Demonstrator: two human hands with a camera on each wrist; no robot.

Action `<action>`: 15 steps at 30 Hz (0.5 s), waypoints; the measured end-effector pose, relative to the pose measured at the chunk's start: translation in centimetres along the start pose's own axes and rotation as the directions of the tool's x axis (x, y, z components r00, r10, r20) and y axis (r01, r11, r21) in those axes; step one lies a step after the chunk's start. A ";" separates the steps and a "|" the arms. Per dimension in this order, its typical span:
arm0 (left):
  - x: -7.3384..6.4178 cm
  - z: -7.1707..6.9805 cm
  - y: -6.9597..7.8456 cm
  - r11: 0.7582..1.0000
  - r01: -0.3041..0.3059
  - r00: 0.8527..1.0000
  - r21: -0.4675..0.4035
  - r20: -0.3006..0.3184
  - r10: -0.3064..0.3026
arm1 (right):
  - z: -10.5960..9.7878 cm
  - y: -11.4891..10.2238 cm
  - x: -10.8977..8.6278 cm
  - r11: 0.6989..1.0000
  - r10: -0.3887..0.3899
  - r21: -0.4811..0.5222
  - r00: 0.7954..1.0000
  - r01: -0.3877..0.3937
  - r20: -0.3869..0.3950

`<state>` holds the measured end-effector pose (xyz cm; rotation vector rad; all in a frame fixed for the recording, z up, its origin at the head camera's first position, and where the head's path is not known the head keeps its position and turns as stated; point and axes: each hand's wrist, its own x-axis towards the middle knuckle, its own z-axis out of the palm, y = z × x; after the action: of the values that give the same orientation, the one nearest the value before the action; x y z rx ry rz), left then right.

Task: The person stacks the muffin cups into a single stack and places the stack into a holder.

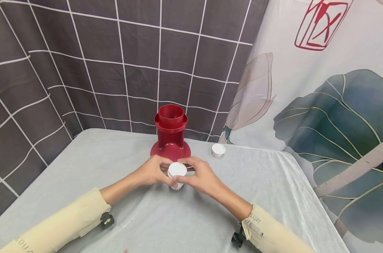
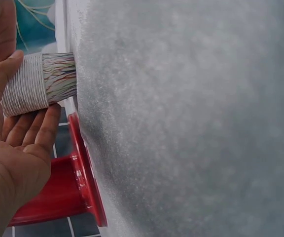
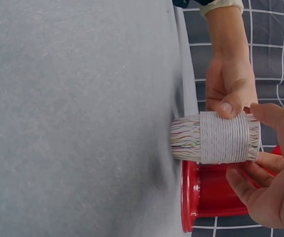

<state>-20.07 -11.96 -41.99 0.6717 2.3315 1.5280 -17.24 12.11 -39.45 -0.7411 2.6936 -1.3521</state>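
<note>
A stack of paper baking cups (image 1: 177,170) stands upright on the cloth-covered table, between both hands. Its ribbed white rims (image 3: 224,137) are nested tightly, and the lowest cup shows a side patterned with coloured lines (image 2: 59,76). At the top, one cup (image 3: 253,134) sits raised, a band of its patterned side showing. My left hand (image 1: 153,171) holds the stack's body, thumb on the near side and fingers behind. With thumb and fingers, my right hand (image 1: 200,174) grips around the top cup. Just behind the stack is a red plastic stand (image 1: 170,135) with a round base.
A single white baking cup (image 1: 218,150) sits at the back right of the table. Grey cloth (image 1: 137,221) covers the tabletop in loose wrinkles. A dark grid-patterned curtain (image 1: 140,45) hangs behind, and a leaf-printed white curtain (image 1: 305,80) hangs at the right.
</note>
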 end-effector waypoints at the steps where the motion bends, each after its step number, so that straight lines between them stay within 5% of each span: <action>1: 0.0 0.0 0.0 1.000 -0.003 1.000 -0.001 0.000 0.003 | 0.0 0.1 0.0 1.000 0.002 -0.002 1.000 -0.002 0.003; 15: 0.1 0.0 -0.2 1.000 0.004 1.000 -0.012 0.002 -0.004 | 0.4 0.3 0.1 0.999 0.033 0.041 0.999 -0.033 0.016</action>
<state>-20.16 -11.96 -42.18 0.6654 2.3188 1.5383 -17.39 11.96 -39.93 -0.6974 2.6451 -1.3850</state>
